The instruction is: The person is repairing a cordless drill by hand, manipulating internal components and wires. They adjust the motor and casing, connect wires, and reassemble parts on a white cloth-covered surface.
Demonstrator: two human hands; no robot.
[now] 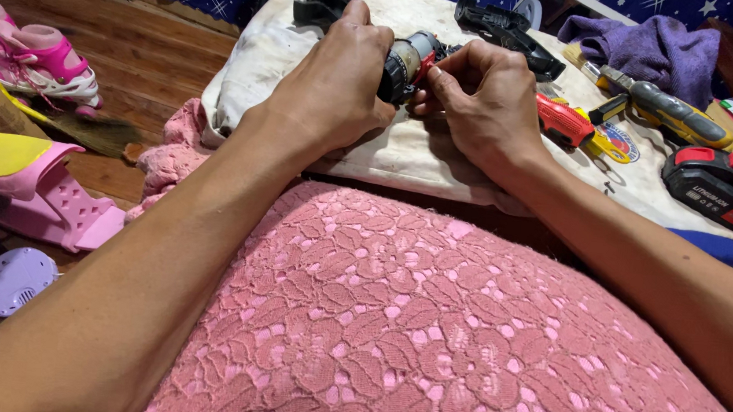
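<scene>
Motor assembly [410, 64] on cloth [407, 148], centre. Battery pack [726, 191] far right of it, screwdriver [568, 125] between. Towel [655, 41] behind-right. Skate [39, 58] far left, on floor [132, 53].

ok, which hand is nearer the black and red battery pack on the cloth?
Right. The right hand works at the small motor part mid-cloth, with the battery pack lying off to its right. The left hand grips the same part from the far side, further away.

A black and red battery pack [725, 191] lies on the white cloth [442, 155], its top bearing a pale printed label; left of it sits a round red-and-blue sticker [621, 141]
</scene>
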